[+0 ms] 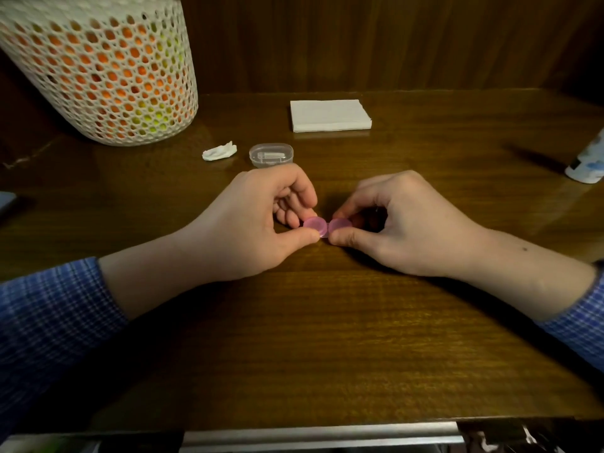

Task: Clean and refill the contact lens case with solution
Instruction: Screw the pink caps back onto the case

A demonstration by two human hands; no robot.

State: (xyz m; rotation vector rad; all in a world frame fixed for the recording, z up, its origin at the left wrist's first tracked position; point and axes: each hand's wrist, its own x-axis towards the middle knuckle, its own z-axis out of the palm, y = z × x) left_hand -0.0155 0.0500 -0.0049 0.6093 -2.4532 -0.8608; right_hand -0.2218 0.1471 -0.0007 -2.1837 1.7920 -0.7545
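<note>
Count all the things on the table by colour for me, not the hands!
Pink: 1, the lens case
White: 4, the basket, crumpled tissue, napkin stack, bottle
Clear: 1, the small box
Total: 6

pink lens case (pixel 327 226), blue checked sleeves (pixel 49 318), white tissues (pixel 330 115)

1. Two hands: left hand (pixel 258 220), right hand (pixel 398 223).
2. One pink contact lens case (pixel 327 226) with two round caps.
3. One clear plastic box (pixel 271 154).
4. One napkin stack (pixel 329 115).
5. One crumpled tissue (pixel 218 151).
6. One mesh basket (pixel 104 67).
7. One bottle (pixel 588 161) at the surface's right edge.
</note>
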